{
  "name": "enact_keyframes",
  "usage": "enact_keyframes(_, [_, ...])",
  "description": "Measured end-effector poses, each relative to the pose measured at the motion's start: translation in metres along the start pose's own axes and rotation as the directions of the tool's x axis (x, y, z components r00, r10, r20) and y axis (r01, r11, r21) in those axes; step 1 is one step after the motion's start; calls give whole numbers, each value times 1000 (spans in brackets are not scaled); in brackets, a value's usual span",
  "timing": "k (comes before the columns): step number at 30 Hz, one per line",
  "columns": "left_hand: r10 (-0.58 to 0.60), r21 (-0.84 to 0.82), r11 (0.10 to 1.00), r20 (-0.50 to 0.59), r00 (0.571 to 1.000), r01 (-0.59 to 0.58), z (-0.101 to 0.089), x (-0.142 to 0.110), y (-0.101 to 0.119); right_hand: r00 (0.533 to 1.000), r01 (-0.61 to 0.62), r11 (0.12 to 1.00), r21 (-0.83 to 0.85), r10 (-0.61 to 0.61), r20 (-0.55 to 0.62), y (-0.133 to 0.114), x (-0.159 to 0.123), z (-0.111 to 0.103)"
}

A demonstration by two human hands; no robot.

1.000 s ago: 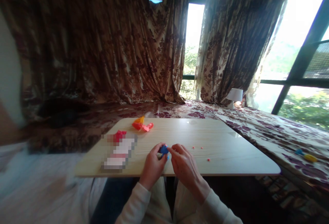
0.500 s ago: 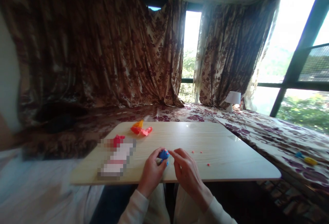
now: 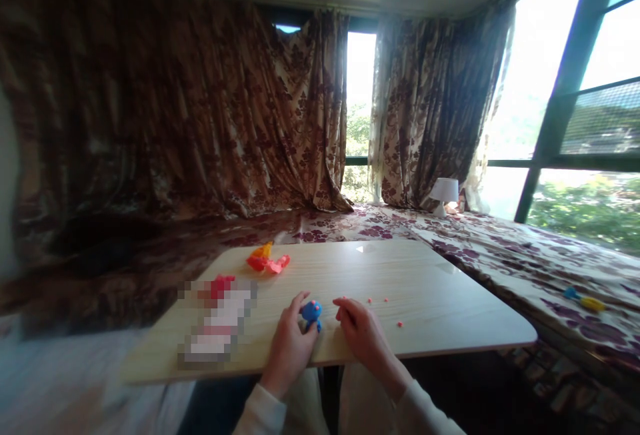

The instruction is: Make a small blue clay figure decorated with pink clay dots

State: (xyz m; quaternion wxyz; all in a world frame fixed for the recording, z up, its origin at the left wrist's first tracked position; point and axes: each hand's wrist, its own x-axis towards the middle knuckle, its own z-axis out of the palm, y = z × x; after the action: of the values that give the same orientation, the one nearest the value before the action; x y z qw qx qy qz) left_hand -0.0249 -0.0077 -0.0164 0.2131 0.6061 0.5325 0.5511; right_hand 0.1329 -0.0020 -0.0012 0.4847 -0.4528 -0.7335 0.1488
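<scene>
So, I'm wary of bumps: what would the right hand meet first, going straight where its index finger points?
Most likely the blue figure at the left hand, though depth is unclear, so the right hand might narrowly pass it.

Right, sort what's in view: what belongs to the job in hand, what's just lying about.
In the job, it seems:
blue figure, in the left hand
pink bits, like those on the figure

Apparently lying about:
crumpled orange and red pieces
white lamp
yellow thing on the bedding

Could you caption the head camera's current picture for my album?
A small pink-spotted blue figure in the grip of the left hand, the right hand apart from it, at a pale table.
</scene>
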Motion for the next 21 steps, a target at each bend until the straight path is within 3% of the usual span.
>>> enact_keyframes(11, [20,56,998,-17,1000,-19,1,1,0,1000,-8,1000,4,8,25,5,1,2])
enact_keyframes(21, [-3,-40,999,1,1000,3,-1,1,2,999,-11,1000,-13,11,31,4,0,1])
